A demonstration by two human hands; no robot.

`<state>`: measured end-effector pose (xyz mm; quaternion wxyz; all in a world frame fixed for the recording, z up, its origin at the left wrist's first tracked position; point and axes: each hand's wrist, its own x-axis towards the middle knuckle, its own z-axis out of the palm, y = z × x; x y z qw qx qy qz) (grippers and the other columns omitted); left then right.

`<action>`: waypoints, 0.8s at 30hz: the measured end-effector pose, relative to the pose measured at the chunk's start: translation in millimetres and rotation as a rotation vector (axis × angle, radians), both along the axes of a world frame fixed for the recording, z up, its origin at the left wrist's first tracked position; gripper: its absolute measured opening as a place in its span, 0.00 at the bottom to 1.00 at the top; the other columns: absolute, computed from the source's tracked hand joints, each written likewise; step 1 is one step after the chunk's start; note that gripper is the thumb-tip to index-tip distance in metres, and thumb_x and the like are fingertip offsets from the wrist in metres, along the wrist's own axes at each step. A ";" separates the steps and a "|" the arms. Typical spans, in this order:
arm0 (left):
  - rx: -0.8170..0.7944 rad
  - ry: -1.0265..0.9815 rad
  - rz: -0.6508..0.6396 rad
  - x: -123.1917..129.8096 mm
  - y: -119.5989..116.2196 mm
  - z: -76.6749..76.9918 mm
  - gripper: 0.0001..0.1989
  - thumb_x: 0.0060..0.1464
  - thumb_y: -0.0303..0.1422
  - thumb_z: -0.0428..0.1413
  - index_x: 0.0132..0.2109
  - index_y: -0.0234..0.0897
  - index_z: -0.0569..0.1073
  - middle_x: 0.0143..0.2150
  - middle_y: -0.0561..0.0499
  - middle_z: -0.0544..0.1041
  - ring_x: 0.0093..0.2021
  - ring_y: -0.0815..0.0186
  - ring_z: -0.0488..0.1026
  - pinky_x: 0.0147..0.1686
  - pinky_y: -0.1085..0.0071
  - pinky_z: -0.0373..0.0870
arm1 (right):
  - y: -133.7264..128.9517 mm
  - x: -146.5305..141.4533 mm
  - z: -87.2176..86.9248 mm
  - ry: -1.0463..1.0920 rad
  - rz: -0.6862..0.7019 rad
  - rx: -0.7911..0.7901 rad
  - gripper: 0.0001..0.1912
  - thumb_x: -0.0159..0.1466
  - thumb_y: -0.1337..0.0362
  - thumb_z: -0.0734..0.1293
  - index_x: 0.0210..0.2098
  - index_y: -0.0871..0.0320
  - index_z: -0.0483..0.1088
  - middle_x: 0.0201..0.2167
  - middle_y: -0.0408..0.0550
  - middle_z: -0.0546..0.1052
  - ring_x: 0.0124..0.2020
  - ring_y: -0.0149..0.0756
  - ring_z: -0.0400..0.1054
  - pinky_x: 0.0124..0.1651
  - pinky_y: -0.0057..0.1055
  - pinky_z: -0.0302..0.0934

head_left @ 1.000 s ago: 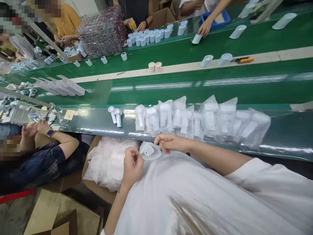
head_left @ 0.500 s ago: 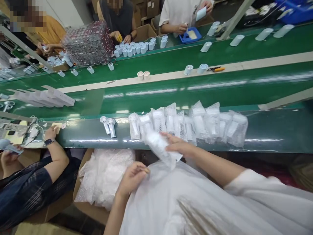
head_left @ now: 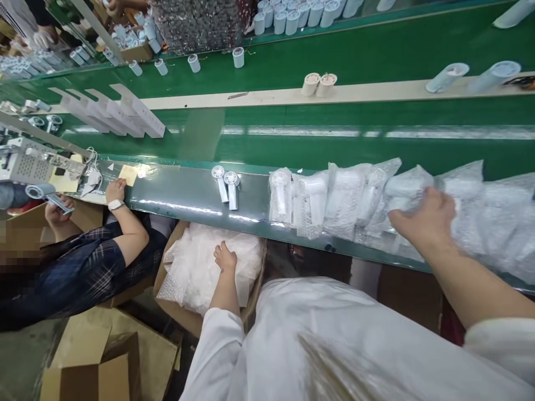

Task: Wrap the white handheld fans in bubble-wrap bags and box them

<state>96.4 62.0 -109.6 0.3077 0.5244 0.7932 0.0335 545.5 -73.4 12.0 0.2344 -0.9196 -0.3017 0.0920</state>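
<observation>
In the head view, has the right hand (head_left: 426,221) on a bubble-wrap pouch (head_left: 407,185) among others like it on the bench (head_left: 179,195), thumb and fingers apart; cannot tell whether clamped. Has the left hand (head_left: 225,258), fingers spread, over bubble-wrap bags (head_left: 188,281) in a carton (head_left: 179,316), perhaps touching. Shows two unwrapped hair-dryer-shaped appliances (head_left: 233,193) beyond.
</observation>
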 end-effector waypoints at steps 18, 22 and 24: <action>-0.141 -1.039 0.503 -49.7 -58.5 87.7 0.27 0.31 0.40 0.70 0.40 0.33 0.75 0.34 0.49 0.76 0.35 0.67 0.74 0.39 0.70 0.70 | 295.7 -263.0 -46.2 1.009 0.001 0.140 0.37 0.49 0.66 0.74 0.54 0.62 0.55 0.58 0.61 0.64 0.60 0.48 0.58 0.64 0.44 0.49; -0.125 -0.990 0.530 -40.1 -69.9 100.7 0.22 0.32 0.38 0.69 0.37 0.32 0.77 0.29 0.51 0.75 0.30 0.69 0.72 0.30 0.74 0.68 | 254.4 -241.5 -27.9 1.188 0.052 0.165 0.18 0.57 0.66 0.69 0.46 0.60 0.62 0.50 0.57 0.72 0.53 0.45 0.66 0.57 0.44 0.60; -0.083 -0.959 0.500 -33.6 -68.3 109.9 0.16 0.39 0.41 0.65 0.31 0.32 0.76 0.28 0.51 0.73 0.29 0.69 0.70 0.26 0.76 0.66 | 220.9 -227.9 -11.8 1.364 0.115 0.160 0.10 0.59 0.67 0.67 0.40 0.60 0.64 0.41 0.56 0.76 0.44 0.44 0.72 0.48 0.43 0.67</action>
